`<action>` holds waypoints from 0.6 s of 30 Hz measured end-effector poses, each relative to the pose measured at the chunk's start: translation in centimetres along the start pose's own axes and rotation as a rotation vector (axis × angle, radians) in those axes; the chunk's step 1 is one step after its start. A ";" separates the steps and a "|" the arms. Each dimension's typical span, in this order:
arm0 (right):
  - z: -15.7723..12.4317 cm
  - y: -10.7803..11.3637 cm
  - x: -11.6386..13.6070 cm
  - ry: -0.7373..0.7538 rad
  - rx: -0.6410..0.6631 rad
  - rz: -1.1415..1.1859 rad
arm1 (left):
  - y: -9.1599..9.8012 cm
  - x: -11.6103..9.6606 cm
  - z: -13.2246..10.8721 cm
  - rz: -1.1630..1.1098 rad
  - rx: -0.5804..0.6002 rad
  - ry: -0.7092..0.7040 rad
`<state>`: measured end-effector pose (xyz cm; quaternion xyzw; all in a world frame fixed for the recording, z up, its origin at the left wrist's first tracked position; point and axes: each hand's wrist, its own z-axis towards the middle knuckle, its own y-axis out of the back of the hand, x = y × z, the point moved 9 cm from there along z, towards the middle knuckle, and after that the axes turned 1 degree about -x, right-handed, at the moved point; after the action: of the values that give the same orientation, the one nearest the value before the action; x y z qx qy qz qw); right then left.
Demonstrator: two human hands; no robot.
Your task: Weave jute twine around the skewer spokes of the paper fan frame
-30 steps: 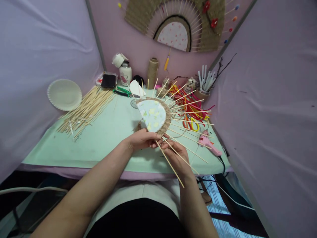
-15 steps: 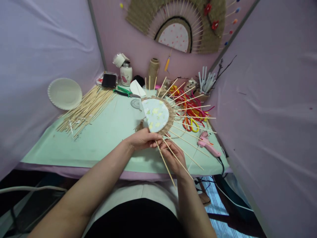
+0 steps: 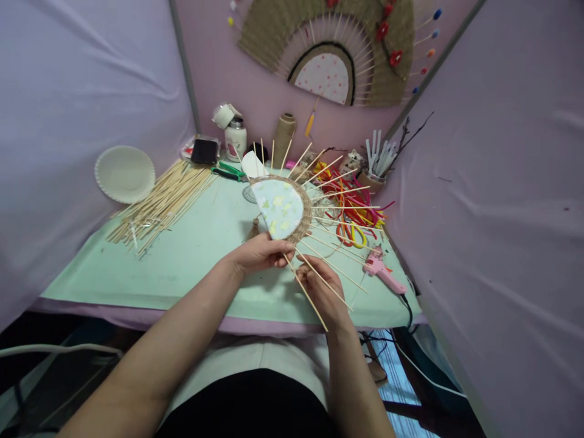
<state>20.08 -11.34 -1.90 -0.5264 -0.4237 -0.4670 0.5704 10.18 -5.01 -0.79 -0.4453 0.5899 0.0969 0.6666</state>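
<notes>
A half-round fan piece (image 3: pixel 280 208) with pale flowered fabric, a woven twine rim and several bamboo skewers fanning out is held just above the green mat (image 3: pixel 191 255). My left hand (image 3: pixel 255 252) is closed on its lower edge, fingers pinching near the point where the skewers meet. My right hand (image 3: pixel 322 291) sits under the lowest skewers with fingers curled around twine or sticks; what exactly it grips is hidden.
A heap of loose skewers (image 3: pixel 159 201) and a paper plate (image 3: pixel 124 174) lie left. Green scissors (image 3: pixel 228 171), a jar (image 3: pixel 235 139) and a twine spool (image 3: pixel 283 131) stand at the back. Coloured pipe cleaners (image 3: pixel 353 210) and a pink glue gun (image 3: pixel 383 274) lie right. A finished fan (image 3: pixel 333 55) hangs on the wall.
The fan piece has turned slightly and shifted a little left and up in view. Both hands stayed at its lower edge, the right hand working among the lowest skewers.
</notes>
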 end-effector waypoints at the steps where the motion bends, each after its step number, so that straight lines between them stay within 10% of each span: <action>1: 0.1 0.3 -0.3 -0.027 -0.007 0.022 | 0.3 -0.2 0.0 0.000 -0.022 -0.012; 18: 0.5 3.8 2.3 0.069 -0.214 -0.532 | 4.3 -3.9 -2.7 -0.119 -0.139 -0.039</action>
<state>24.23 -10.96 -0.42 -0.4377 -0.4753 -0.6601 0.3831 4.33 -2.82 0.81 -0.5226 0.5410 0.1067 0.6502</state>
